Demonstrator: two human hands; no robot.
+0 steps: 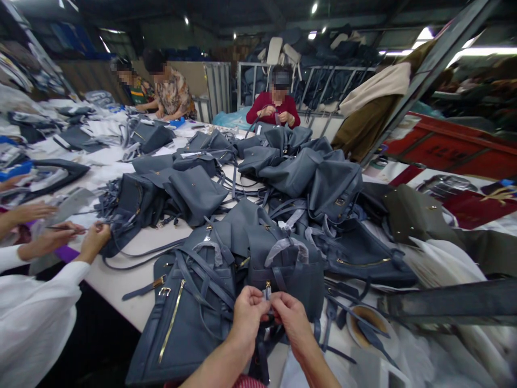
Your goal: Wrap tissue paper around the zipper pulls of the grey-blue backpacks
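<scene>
"Head view: what do the two grips have hold of?"

"The left grip (246, 315) and right grip (291, 322) are both closed, fingers pinched on a small pale tag (266, 293) under a gold clasp (267, 284) on a grey bag (285, 280)."

"How will that handle?"

"The tag looks light, thin and easy to lose, so fingertips suit it. The bag looks soft and floppy, with loose straps; take hold near the clasp."

"Where does it sit?"

"Right between the grips, with the bag lying on a heap of other grey bags (283, 178) on the desk (121, 285)."

"And around that?"

"At the left, a co-worker's hands (60, 234) hold a thin tool (64, 229). A person in a red top (274, 105) sits across the desk."
</scene>
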